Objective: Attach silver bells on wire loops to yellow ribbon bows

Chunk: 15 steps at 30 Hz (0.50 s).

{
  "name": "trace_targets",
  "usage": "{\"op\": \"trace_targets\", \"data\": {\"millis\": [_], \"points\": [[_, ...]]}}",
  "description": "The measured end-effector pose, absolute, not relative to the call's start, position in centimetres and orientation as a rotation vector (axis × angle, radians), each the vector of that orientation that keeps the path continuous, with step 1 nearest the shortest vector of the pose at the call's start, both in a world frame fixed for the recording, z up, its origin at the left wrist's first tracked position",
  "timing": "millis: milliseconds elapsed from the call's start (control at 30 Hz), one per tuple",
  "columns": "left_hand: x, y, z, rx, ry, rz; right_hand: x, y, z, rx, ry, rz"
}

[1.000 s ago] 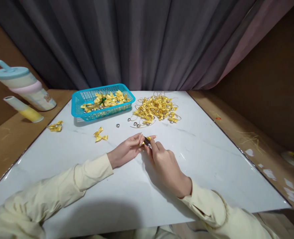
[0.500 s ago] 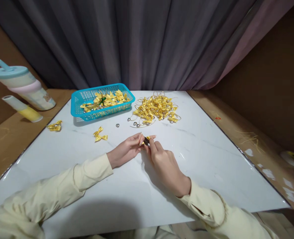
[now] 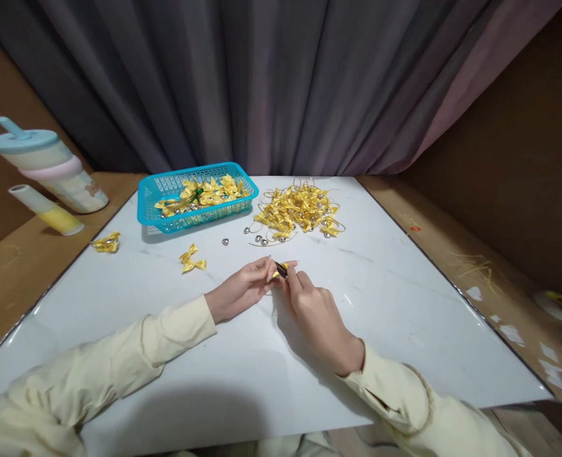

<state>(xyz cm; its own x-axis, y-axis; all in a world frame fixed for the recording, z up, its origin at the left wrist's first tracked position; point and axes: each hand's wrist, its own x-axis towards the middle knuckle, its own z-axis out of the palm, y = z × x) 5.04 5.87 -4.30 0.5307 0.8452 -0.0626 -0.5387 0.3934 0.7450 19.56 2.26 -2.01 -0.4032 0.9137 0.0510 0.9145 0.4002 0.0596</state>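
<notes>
My left hand (image 3: 243, 289) is closed, its fingertips pinching a yellow ribbon bow (image 3: 275, 275) above the middle of the table. Only slivers of this bow show between the fingers. Curled around a small dark tool (image 3: 281, 271), my right hand (image 3: 319, 314) meets the left fingertips; the tool's tip is at the bow, and its exact kind cannot be made out. Two loose yellow bows (image 3: 193, 259) lie to the left of my hands. Just beyond the hands are silver heart-shaped bells or beads (image 3: 225, 242) and a heap of yellow bows with cords (image 3: 298, 208).
A blue basket (image 3: 197, 220) of yellow bows stands at the back left. Another bow bunch (image 3: 106, 242) lies near the left edge. Beyond that are a lidded tumbler (image 3: 52, 166) and a yellow-white tube (image 3: 47, 210). Paper scraps (image 3: 513, 334) and a tape roll (image 3: 559, 306) lie right.
The view has shifted very slightly. My hands stay together in the same place, and the dark tool is tilted a little differently against the bow.
</notes>
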Motion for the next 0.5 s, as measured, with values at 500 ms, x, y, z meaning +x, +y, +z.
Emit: {"op": "trace_targets", "data": {"millis": [500], "points": [[3.9, 6.5, -2.6, 0.945, 0.729, 0.873, 25.0, 3.0, -0.2, -1.912, -2.431, -0.094]]}}
